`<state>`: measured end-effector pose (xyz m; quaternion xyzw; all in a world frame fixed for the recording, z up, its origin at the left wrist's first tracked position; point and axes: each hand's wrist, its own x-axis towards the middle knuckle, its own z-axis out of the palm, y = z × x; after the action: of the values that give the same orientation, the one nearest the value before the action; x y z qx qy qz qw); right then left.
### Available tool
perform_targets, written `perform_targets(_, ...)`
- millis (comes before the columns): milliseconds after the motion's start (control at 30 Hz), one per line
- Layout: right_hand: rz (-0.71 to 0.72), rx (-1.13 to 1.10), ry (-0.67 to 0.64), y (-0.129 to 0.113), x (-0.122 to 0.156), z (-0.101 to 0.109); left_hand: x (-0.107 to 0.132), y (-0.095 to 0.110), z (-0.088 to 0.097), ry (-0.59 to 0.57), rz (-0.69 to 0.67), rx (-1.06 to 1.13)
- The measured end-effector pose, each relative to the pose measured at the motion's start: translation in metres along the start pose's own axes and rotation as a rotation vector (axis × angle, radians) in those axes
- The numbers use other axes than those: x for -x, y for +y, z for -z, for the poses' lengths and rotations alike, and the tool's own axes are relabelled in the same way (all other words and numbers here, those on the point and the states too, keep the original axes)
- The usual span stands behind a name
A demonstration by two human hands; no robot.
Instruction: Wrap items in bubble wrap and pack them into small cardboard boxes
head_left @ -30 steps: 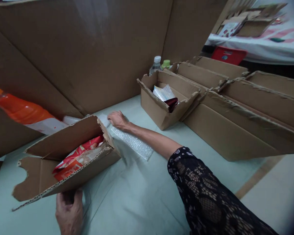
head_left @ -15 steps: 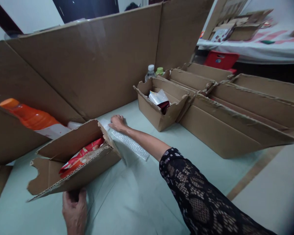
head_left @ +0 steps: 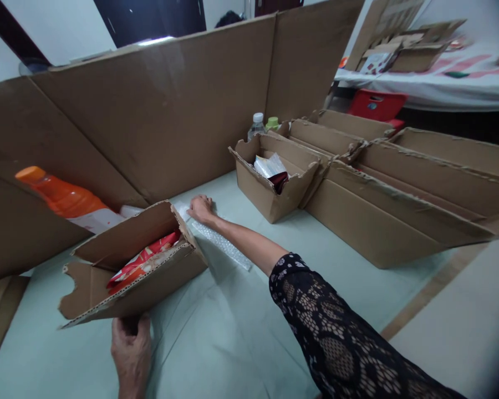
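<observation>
My left hand [head_left: 131, 346] is at the lower edge of a tilted cardboard box [head_left: 162, 291]. Its thumb and a finger are curled against the box, and the other fingertips are hidden beneath it. A red packet [head_left: 143, 263] lies inside that box. Beyond the box's far corner, my right hand [head_left: 201, 208] is closed on a strip of bubble wrap [head_left: 224, 244], which stretches toward me under the forearm. Its fingertips are mostly out of sight. An orange bottle with a white label [head_left: 66, 197] leans behind the box.
Several cardboard boxes [head_left: 366, 221] stand on the right of the pale green table [head_left: 233, 327]. One small box [head_left: 260, 194] holds plastic packets. Two bottles [head_left: 256, 126] stand behind it. A tall cardboard panel [head_left: 170, 105] closes off the back. A red chair [head_left: 376, 105] is farther off.
The view has shifted slightly, so the left box, the orange bottle and my left hand appear a little farther right. Both hands keep the same hold.
</observation>
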<state>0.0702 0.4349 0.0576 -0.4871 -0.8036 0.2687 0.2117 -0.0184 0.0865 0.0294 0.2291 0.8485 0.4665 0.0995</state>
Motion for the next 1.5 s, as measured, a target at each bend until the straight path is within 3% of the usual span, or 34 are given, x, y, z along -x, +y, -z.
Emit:
perform_targets(133, -0.025, -0.175, 0.032, -0.004, -0.006, 0.006, -0.002, -0.004, -0.001, -0.006, -0.008, 0.043)
perform_targets(333, 0.074, -0.512, 0.097, -0.022, -0.015, 0.042, -0.004, -0.010, -0.002, 0.006, -0.032, 0.039)
perform_targets(633, 0.148, -0.785, 0.105, -0.027, 0.022, 0.097, -0.001, 0.006, 0.004, -0.014, -0.040, 0.134)
perform_targets(733, 0.139, -0.822, 0.104, -0.025, 0.033, 0.113, 0.011, 0.012, 0.015, -0.002, -0.057, 0.193)
perform_targets(933, 0.175, -1.003, 0.121, -0.019, 0.063, 0.143, 0.062, 0.022, 0.032, 0.255, -0.187, 0.114)
perform_targets(1000, 0.193, -1.057, 0.142, -0.016, 0.079, 0.151, 0.082, 0.024, 0.030, 0.265, -0.243, 0.080)
perform_targets(1067, 0.215, -1.091, 0.168, -0.011, 0.099, 0.156, 0.099, 0.026, 0.022, 0.142, -0.260, 0.107)
perform_targets(1133, 0.238, -1.127, 0.195, -0.005, 0.125, 0.158, 0.113, 0.031, 0.010, -0.103, -0.186, 0.222)
perform_targets(1233, 0.225, -1.172, 0.208, 0.006, 0.177, 0.153, 0.132, 0.048, -0.014, -0.472, 0.062, 0.470)
perform_targets(1300, 0.156, -1.170, 0.177, 0.016, 0.218, 0.145, 0.142, 0.064, -0.032, -0.629, 0.228, 0.661)
perform_targets(1400, -0.017, -1.141, 0.098, 0.033, 0.283, 0.127, 0.152, 0.089, -0.056, -0.765, 0.433, 0.927)
perform_targets(1500, -0.205, -1.175, 0.011, 0.048, 0.342, 0.107, 0.156, 0.103, -0.077, -0.748, 0.529, 1.018)
